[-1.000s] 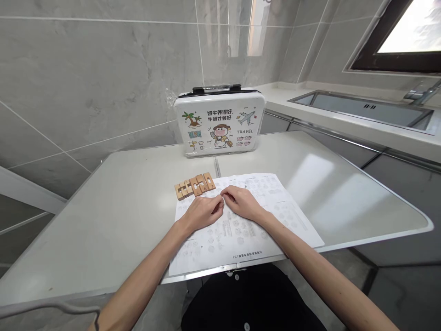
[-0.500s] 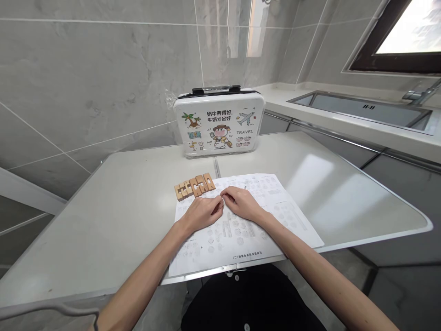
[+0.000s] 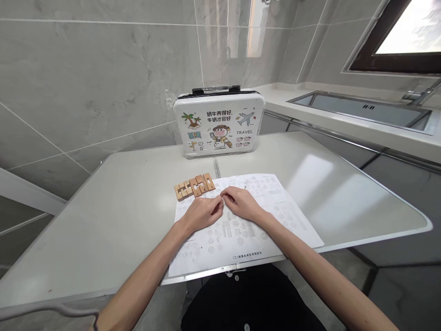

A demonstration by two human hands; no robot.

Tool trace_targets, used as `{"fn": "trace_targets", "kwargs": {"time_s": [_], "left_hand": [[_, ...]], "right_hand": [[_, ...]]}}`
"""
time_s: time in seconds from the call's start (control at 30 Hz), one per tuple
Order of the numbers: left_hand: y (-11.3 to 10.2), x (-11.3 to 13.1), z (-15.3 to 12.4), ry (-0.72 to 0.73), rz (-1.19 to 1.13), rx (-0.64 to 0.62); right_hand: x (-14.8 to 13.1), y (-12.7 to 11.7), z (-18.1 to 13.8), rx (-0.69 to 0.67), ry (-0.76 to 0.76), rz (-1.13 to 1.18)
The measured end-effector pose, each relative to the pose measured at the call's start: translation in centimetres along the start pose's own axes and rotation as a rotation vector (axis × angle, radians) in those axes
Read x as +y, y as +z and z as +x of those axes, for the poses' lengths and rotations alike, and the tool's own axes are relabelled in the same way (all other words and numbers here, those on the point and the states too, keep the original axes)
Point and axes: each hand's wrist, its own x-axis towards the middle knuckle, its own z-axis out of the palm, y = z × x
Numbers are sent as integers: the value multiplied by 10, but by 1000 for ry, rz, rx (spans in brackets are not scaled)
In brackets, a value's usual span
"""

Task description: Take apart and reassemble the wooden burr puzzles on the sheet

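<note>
My left hand (image 3: 204,212) rests on a large printed paper sheet (image 3: 203,261), its fingers curled in loosely. Beside it, my right hand (image 3: 240,202) lies on the same sheet with fingers bent inward. The fingertips of both hands meet near the sheet's middle, and no object shows in either. Just beyond my left hand is a row of several notched wooden puzzle blocks (image 3: 195,185), lying close together across the sheet's far left corner. Some have dark characters on them. Small diagrams and text cover the paper, partly hidden under my hands and forearms.
A white case (image 3: 220,124) with cartoon prints and a black handle stands at the back of the light folding table (image 3: 103,220). A seam (image 3: 217,168) runs across the tabletop. To the right are a counter with a sink (image 3: 361,108) and a window (image 3: 409,32).
</note>
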Motion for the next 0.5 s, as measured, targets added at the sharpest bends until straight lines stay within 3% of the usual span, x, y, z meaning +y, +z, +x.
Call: {"fn": "trace_targets", "kwargs": {"time_s": [0.5], "left_hand": [[0, 0, 0, -1, 7, -2]], "right_hand": [[1, 0, 0, -4, 0, -9]]}}
